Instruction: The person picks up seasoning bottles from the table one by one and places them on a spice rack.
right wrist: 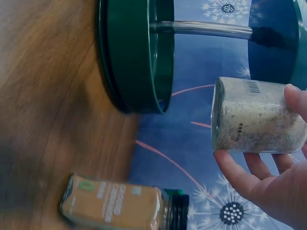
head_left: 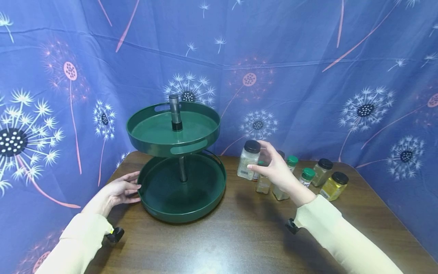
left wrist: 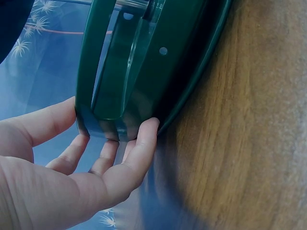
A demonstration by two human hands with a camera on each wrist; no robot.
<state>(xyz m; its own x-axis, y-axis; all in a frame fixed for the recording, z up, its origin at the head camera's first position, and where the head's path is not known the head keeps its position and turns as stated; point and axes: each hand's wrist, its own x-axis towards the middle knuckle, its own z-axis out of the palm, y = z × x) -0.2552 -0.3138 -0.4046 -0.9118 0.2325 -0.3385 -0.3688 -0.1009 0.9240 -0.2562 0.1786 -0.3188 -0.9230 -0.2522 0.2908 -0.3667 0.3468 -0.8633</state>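
My right hand (head_left: 278,171) grips a square clear spice jar (head_left: 247,163) with a black lid, lifted just right of the green two-tier tray stand. In the right wrist view the jar (right wrist: 259,117) shows pale, speckled contents and a barcode, with fingers below it and a thumb across its upper side. Extended fingers of my left hand (head_left: 118,192) touch the outer left side of the stand's lower tray (head_left: 181,217). From the left wrist, fingertips lie along the wall of this tray (left wrist: 165,72), by its slotted handle. Both the upper tray (head_left: 150,131) and the lower one hold nothing.
More spice jars stand right of the stand, partly behind my right forearm: a yellow jar (head_left: 334,187), a black-lidded jar (head_left: 321,174) and green-capped ones (head_left: 307,175). A tan-filled jar (right wrist: 115,199) is nearest below the held one. A metal post (head_left: 175,110) joins the tiers; blue cloth (head_left: 291,76) hangs behind.
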